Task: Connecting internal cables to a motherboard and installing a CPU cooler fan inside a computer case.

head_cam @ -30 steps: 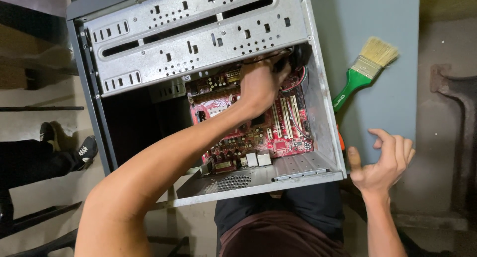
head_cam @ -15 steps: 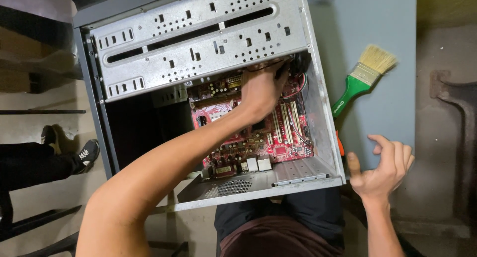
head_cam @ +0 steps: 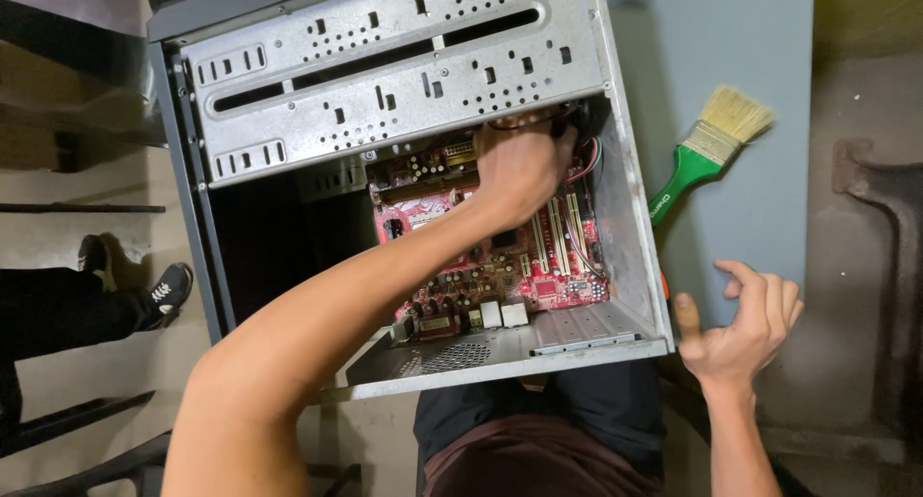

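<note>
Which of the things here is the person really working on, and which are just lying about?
In use:
- open computer case, metal, lying on its side
- red circuit board inside it
- left hand, reaching in at the board's upper end among the cables
- right hand, open, empty, beside the case

Lying about:
- green-handled paintbrush on the grey surface
- a bystander's black shoe at the left

My left hand (head_cam: pixel 519 170) and forearm are bare, with no sleeve, glove, watch or ring in view; the arm is uncovered up to the elbow at the lower frame edge. My right hand (head_cam: pixel 745 329) is likewise bare, its wrist and forearm unsleeved and free of bands. Below, between the arms, I wear a dark maroon garment (head_cam: pixel 538 463) at the torso and black cloth (head_cam: pixel 596 401) above it across the lap
</note>
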